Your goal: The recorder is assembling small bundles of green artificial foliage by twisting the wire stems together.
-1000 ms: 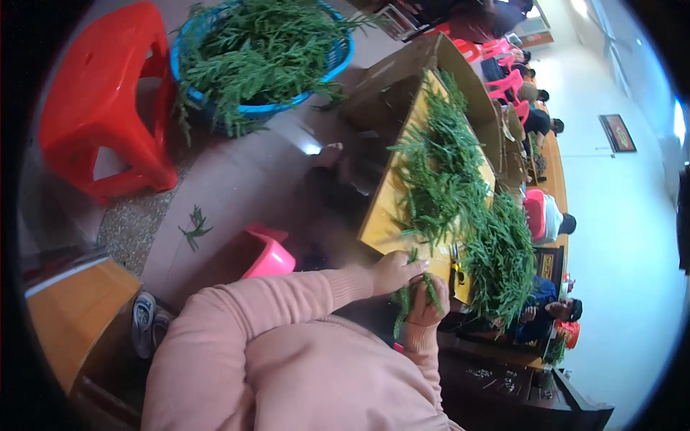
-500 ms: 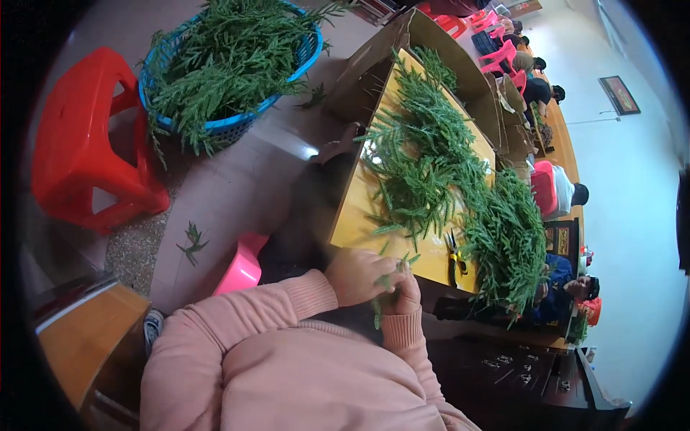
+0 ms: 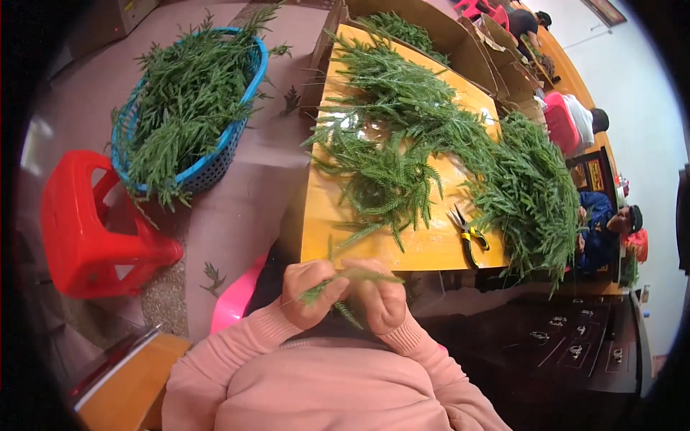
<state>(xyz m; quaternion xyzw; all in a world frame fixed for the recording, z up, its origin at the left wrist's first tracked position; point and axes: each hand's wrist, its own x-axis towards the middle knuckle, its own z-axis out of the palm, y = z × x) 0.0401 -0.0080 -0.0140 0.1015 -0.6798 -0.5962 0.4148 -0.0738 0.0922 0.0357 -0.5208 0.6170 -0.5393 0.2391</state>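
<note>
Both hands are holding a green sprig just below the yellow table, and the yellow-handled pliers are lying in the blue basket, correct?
Not quite. The yellow-handled pliers lie on the yellow table, not in the blue basket, as the head view shows. The left hand and right hand do hold the green sprig.

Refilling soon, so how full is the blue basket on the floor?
Full: the blue basket is heaped with green sprigs that rise above and spill over its rim.
</note>
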